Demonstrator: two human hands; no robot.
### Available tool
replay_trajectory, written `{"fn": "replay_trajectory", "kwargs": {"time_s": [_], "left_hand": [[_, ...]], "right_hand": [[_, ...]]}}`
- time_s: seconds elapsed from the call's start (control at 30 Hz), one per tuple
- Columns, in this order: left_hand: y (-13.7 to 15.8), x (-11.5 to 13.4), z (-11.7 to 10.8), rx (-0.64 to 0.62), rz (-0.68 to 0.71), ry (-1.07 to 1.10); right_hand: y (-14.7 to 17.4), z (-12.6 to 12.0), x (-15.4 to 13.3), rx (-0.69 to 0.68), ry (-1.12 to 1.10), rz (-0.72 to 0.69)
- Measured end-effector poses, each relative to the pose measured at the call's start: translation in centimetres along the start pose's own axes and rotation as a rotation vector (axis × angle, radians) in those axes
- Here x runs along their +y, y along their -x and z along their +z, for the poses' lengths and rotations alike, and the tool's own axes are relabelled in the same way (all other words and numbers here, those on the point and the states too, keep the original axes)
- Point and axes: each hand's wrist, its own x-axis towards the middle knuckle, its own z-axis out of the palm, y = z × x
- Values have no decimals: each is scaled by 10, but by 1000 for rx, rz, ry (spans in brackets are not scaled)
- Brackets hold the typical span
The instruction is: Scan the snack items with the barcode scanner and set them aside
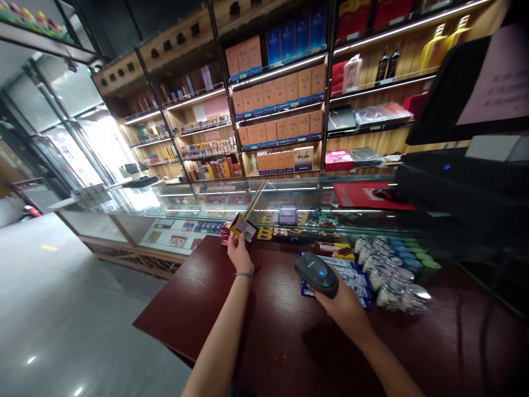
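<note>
In my right hand (336, 298) is a black barcode scanner (316, 273) with a blue light lit on its top, held above the dark red counter (273, 314). My left hand (238, 252) is closed on a small flat packet (244, 226), yellow and dark red with a pale label facing up. Just left of that hand, a stack of red packets (225, 234) stands at the counter's back edge. Blue and white packs (355, 278) lie partly hidden behind my right hand and the scanner.
Silver-lidded jars (388, 275) and blue and green-lidded containers (413, 256) crowd the right. A yellow and brown box (334, 250) lies behind the packs. Beyond stands a glass display case (206, 201). A monitor (446, 94) looms at upper right. Stocked shelves (281, 105) line the wall.
</note>
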Motion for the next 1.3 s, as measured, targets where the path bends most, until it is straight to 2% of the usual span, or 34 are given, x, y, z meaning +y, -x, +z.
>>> {"fn": "replay_trajectory", "kwargs": {"time_s": [0.1,0.23,0.33,0.4,0.57,0.9,1.13,1.3], "left_hand": [[-22,18,-5,-69,288,-216],[-55,40,-27,-367,696,-691],[-79,48,-45,-631,863,-1001],[-90,49,-54,-730,915,-1155],[-107,42,-63,-812,955,-1301],[-128,27,-61,-942,899,-1253],[-127,30,-56,-974,837,-1295],[-124,34,-53,-953,831,-1318]], "right_hand": [[0,0,0,34,-12,-13],[0,-1,-2,53,0,4],[1,-1,-4,64,-10,-6],[1,-1,-6,75,-20,-10],[3,-4,-15,96,-21,61],[1,-5,-11,134,-46,39],[0,-6,-10,134,-70,54],[-2,-7,-6,138,-83,52]]}}
